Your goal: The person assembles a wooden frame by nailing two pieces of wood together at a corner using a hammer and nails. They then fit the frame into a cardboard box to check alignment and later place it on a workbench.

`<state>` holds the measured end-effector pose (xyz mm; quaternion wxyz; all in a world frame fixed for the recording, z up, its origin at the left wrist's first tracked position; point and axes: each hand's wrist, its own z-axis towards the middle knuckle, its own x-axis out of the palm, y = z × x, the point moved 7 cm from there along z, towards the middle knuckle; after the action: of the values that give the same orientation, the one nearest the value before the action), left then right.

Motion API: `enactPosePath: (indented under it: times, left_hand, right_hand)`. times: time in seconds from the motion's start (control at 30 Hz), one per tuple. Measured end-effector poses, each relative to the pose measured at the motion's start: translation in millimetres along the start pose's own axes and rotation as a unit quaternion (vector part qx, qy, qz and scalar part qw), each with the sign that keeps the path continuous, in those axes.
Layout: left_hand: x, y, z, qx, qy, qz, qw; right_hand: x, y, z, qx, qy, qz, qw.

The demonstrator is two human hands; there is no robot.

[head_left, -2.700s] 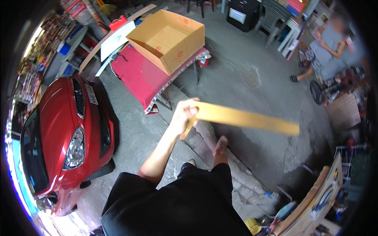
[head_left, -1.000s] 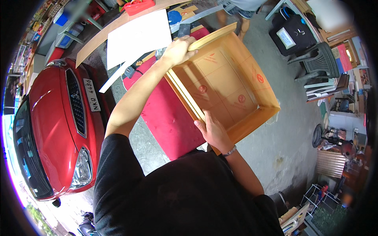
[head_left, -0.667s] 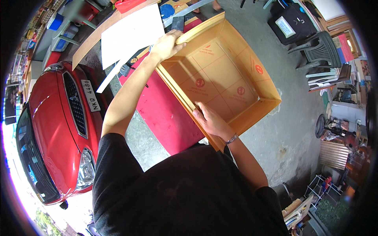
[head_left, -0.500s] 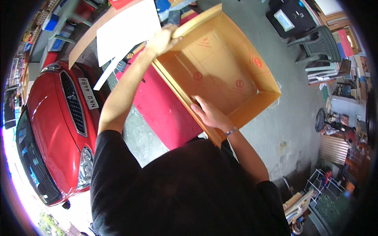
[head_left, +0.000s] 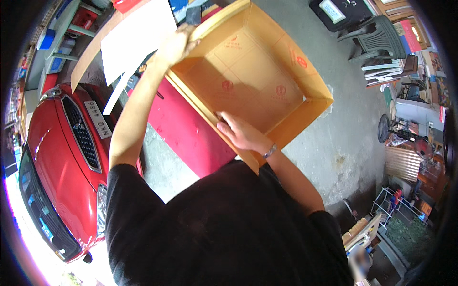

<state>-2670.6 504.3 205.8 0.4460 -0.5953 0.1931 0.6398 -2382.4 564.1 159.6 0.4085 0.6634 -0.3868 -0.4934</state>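
Brown box, at twelve o'clock over the red bench, looks light and stiff-walled to me, best held by its rim, where the left hand curls around it at ten and the right hand lies half-open against it at seven.

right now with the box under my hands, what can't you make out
In the head view:
- Underside of the brown box: hidden by its own floor and walls.
- Palm of the left hand: hidden by the back of the hand.
- Part of the red tabletop: covered by the box.
- Feet: hidden by the black shirt.
- Red object: cut off by the top edge.
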Motion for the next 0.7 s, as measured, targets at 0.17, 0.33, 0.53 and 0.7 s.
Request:
enactPosePath:
  times: [0.17, 0.33, 0.53, 0.7]
  left_hand:
    - [7, 0, 3, -0.015, 0.022, 0.004, 1.0]
    - [10, 2, 2, -0.012, 0.019, 0.024, 0.999]
    - [17, -6, 0, 0.014, 0.003, 0.057, 0.998]
    - [18, -6, 1, 0.001, 0.031, 0.067, 0.997]
  right_hand:
    - [1, 3, -4, -0.012, -0.033, -0.009, 0.999]
    - [7, 3, -5, -0.025, -0.052, -0.038, 0.998]
    - [9, 2, -6, -0.029, -0.063, -0.028, 0.997]
    - [4, 9, -12, -0.039, -0.044, -0.036, 0.998]
